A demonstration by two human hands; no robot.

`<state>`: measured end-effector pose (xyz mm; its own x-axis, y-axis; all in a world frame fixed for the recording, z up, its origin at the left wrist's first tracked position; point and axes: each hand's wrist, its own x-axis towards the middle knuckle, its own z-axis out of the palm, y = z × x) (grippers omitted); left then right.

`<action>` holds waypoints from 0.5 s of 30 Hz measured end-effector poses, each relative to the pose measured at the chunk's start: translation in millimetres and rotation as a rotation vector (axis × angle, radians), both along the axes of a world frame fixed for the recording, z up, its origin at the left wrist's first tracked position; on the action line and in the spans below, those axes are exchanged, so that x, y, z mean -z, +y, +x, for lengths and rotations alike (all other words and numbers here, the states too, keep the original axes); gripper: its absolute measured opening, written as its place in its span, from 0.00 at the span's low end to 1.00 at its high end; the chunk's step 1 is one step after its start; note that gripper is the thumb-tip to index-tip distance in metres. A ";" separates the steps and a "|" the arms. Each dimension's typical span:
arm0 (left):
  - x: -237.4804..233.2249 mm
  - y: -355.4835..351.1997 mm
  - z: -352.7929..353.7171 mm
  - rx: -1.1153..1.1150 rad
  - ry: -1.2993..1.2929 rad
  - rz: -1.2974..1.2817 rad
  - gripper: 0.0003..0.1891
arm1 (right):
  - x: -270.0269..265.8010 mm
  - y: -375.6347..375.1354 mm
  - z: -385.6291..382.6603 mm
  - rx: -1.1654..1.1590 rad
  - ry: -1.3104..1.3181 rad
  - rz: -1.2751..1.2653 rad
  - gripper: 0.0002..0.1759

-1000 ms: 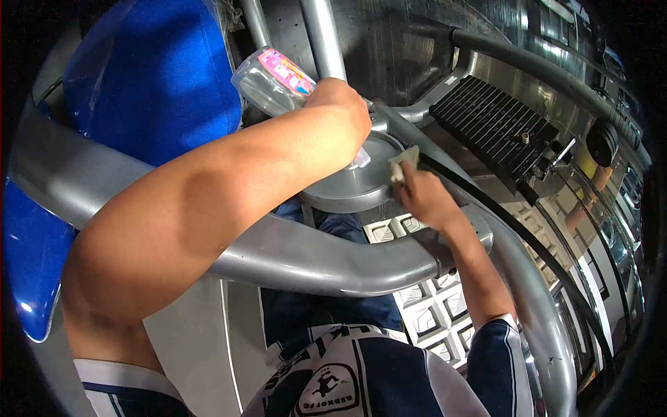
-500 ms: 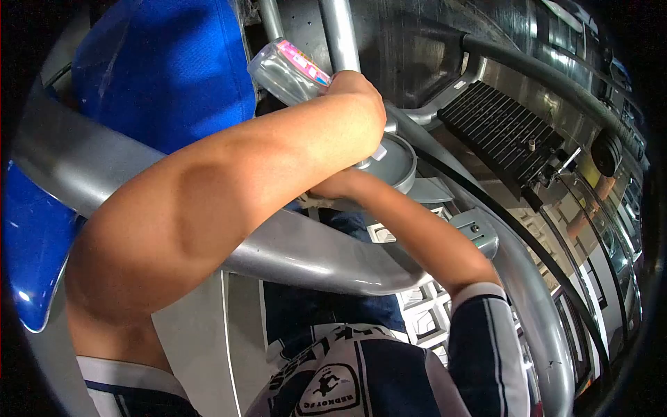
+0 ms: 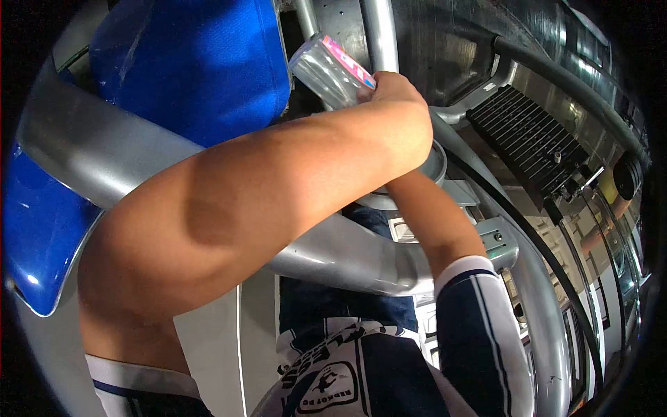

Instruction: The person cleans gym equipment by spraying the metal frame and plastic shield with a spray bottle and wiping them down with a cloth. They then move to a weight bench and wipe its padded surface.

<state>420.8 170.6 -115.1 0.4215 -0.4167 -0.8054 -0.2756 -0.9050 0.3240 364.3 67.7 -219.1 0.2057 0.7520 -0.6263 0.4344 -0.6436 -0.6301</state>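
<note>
My left arm (image 3: 278, 174) reaches across the view. At its end my left hand (image 3: 401, 90) is closed around a clear plastic bottle (image 3: 330, 73) with a pink label. The bottle lies tilted, its base toward the upper left, and the fingers are mostly out of sight behind the wrist. My right forearm (image 3: 441, 222) passes beneath the left one, which hides my right hand. Close by, partly covered, is a round grey dish-shaped part (image 3: 436, 167) of the machine.
A blue padded seat or backrest (image 3: 187, 66) stands at the upper left. Thick silver tubes (image 3: 347, 254) curve in front of my body and along the right side. Farther right is a black ribbed pedal-like plate (image 3: 524, 139). A black cable (image 3: 514, 229) runs down the right.
The view has shifted, so most things sit farther right. My right hand has slid out of sight behind my left forearm. The bottle stays in my left hand.
</note>
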 end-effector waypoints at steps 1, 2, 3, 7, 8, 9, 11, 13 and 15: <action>0.3 -0.3 0.9 -0.006 0.021 0.001 0.18 | 1.4 -2.2 -0.9 -0.002 -0.013 -0.002 0.24; 0.1 -0.6 1.9 -0.010 0.041 0.002 0.18 | 2.0 -4.7 -1.8 -0.003 -0.024 -0.003 0.24; -0.9 -0.2 3.6 -0.014 0.058 0.005 0.18 | 3.2 -6.2 -2.1 -0.003 -0.032 -0.002 0.24; -9.5 6.2 4.7 -0.030 0.066 -0.012 0.17 | 8.4 -14.6 -3.5 -0.005 -0.072 0.000 0.24; -12.5 7.4 4.1 -0.038 0.040 -0.038 0.17 | 10.5 -16.7 -4.0 -0.005 -0.082 0.000 0.24; -8.8 4.8 4.1 -0.034 0.039 -0.037 0.17 | 13.3 -18.3 -4.0 -0.001 -0.091 0.004 0.24; -0.1 2.0 1.3 -0.029 0.013 -0.016 0.16 | 17.6 -20.5 -5.5 0.003 -0.107 0.010 0.23; -16.8 11.0 7.1 -0.057 0.023 -0.036 0.18 | 22.1 -23.3 -6.8 0.005 -0.124 0.018 0.23; -24.0 17.7 11.3 -0.086 0.020 -0.052 0.19 | 24.9 -26.0 -6.9 0.017 -0.143 0.036 0.23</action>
<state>432.1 188.3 -91.1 0.4411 -0.4215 -0.7923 -0.1908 -0.9067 0.3761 357.3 41.8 -244.0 0.3041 0.7689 -0.5624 0.5104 -0.6300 -0.5853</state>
